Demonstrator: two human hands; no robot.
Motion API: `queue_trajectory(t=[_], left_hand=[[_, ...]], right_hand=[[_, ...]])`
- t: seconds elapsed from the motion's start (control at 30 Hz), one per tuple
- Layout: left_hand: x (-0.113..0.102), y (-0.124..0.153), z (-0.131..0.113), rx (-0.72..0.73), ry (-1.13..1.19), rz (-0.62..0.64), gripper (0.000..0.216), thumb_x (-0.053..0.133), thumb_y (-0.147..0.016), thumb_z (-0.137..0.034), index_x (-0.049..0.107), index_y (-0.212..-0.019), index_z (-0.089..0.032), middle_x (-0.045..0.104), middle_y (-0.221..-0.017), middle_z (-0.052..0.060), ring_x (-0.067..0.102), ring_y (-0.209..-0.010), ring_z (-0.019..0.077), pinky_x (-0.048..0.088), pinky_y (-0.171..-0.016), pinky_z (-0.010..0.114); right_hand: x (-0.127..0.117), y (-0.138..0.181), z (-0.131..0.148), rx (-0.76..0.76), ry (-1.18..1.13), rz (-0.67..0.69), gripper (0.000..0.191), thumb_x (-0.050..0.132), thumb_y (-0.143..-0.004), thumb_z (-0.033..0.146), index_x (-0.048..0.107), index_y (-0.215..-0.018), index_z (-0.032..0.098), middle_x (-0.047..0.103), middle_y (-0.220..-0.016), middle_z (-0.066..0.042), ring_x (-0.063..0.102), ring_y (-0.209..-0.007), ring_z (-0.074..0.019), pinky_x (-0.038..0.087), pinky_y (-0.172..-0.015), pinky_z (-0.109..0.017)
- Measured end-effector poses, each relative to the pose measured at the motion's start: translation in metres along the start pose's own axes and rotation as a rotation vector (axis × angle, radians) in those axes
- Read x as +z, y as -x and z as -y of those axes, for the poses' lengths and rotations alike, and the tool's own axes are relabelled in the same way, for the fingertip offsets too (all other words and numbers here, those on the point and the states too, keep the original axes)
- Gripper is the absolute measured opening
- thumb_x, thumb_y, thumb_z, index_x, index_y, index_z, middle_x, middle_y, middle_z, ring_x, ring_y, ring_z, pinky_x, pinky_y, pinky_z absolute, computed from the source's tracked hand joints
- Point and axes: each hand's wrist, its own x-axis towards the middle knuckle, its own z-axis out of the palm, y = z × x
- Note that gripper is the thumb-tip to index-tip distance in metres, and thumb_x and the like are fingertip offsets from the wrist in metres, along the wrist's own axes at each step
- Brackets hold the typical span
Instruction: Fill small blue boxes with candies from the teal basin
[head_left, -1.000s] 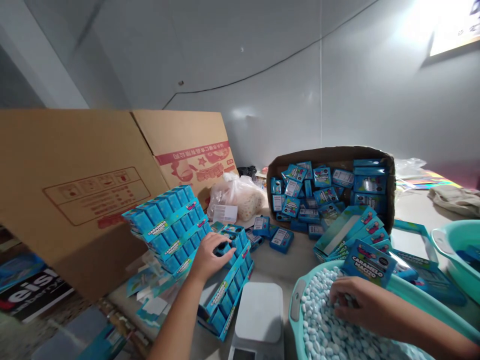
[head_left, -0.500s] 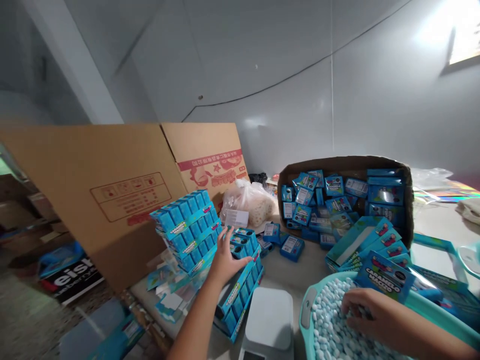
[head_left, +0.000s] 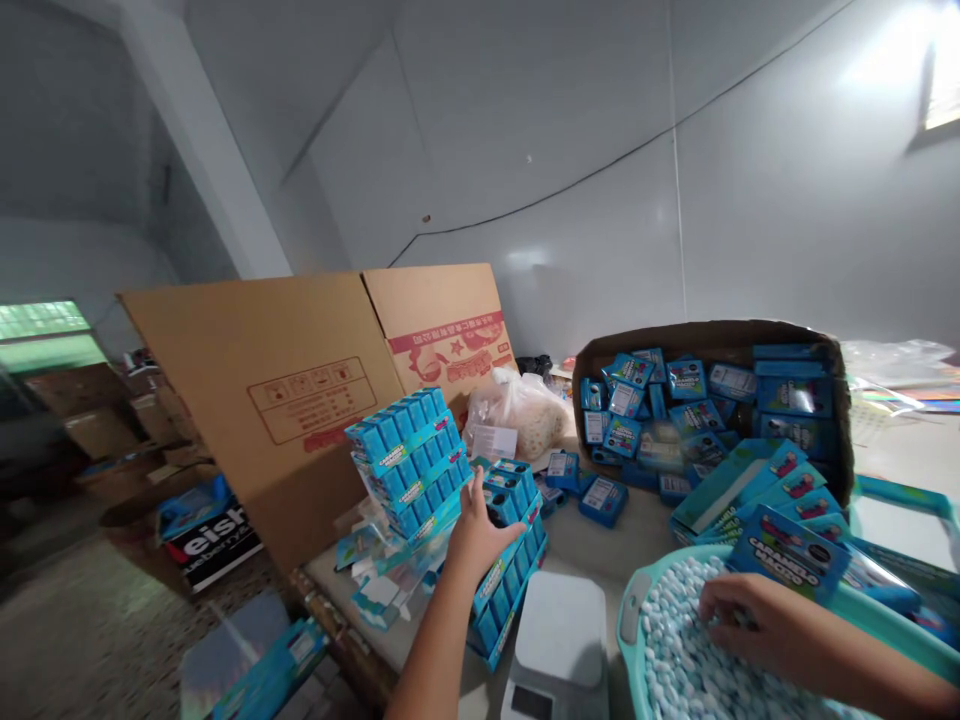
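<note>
My left hand (head_left: 480,530) reaches to a blue display tray (head_left: 510,570) partly filled with small blue boxes; its fingers are stretched out against the boxes and hold nothing. Beside it stands a leaning stack of filled blue trays (head_left: 409,460). My right hand (head_left: 750,625) rests in a teal basin (head_left: 637,610) full of small pale blue-white candies (head_left: 675,660), fingers curled down into them. What the fingers hold is hidden. A white scale (head_left: 559,640) sits between the tray and the basin.
A brown carton (head_left: 712,335) on its side spills small blue boxes. Flat blue cartons (head_left: 757,480) lie by the basin. A large cardboard box (head_left: 262,400) stands at left, a plastic bag (head_left: 517,410) behind the trays. Boxes and packaging litter the floor at left.
The view has swung left and up, showing more floor and wall. My left hand has lifted from gripping the boxes to an open reach. My right hand stays in the candies.
</note>
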Motion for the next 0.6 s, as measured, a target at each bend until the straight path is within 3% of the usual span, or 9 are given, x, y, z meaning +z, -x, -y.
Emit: queue_trajectory(t=[0.13,0.23,0.37,0.5,0.6], left_hand=[[0.004,0.004,-0.001,0.002,-0.021,-0.019,0.11,0.076,-0.072,-0.046,0.012,-0.156,-0.018,0.032,-0.153,0.027,0.037,-0.146,0.0402,0.042,-0.111,0.054],[0.008,0.003,0.002,0.015,-0.074,-0.032,0.113,0.074,-0.07,-0.057,0.015,-0.157,-0.013,0.035,-0.151,0.028,0.036,-0.146,0.041,0.039,-0.113,0.055],[0.008,-0.003,0.002,-0.02,-0.126,-0.016,0.118,0.073,-0.067,-0.064,0.017,-0.158,-0.015,0.035,-0.151,0.028,0.041,-0.141,0.0442,0.043,-0.11,0.056],[0.004,0.0,-0.009,-0.111,-0.154,0.024,0.122,0.076,-0.064,-0.066,0.016,-0.159,-0.019,0.037,-0.153,0.026,0.044,-0.139,0.0464,0.043,-0.108,0.059],[0.0,0.005,-0.017,-0.121,-0.142,0.04,0.131,0.081,-0.061,-0.06,0.007,-0.16,-0.018,0.028,-0.161,0.024,0.037,-0.146,0.0405,0.038,-0.116,0.051]], right_hand=[[-0.02,0.011,0.023,-0.069,0.057,0.101,0.025,0.051,-0.082,0.02,0.075,-0.086,0.015,0.07,-0.075,-0.006,0.06,-0.067,-0.0177,0.042,-0.062,-0.027],[-0.033,0.015,0.035,-0.044,0.062,0.079,0.032,0.049,-0.088,0.021,0.075,-0.105,0.015,0.071,-0.089,-0.004,0.059,-0.078,-0.0145,0.039,-0.07,-0.024],[-0.037,0.009,0.03,-0.001,0.085,0.139,0.028,0.068,-0.081,0.033,0.077,-0.103,0.019,0.073,-0.087,-0.002,0.058,-0.072,-0.0123,0.035,-0.062,-0.021],[-0.035,0.008,0.024,-0.012,0.114,0.159,0.028,0.07,-0.081,0.034,0.077,-0.105,0.02,0.074,-0.091,-0.003,0.059,-0.074,-0.0132,0.036,-0.063,-0.021],[-0.034,0.01,0.021,-0.025,0.113,0.181,0.028,0.068,-0.083,0.032,0.076,-0.107,0.019,0.074,-0.093,-0.005,0.062,-0.077,-0.0145,0.04,-0.067,-0.022]])
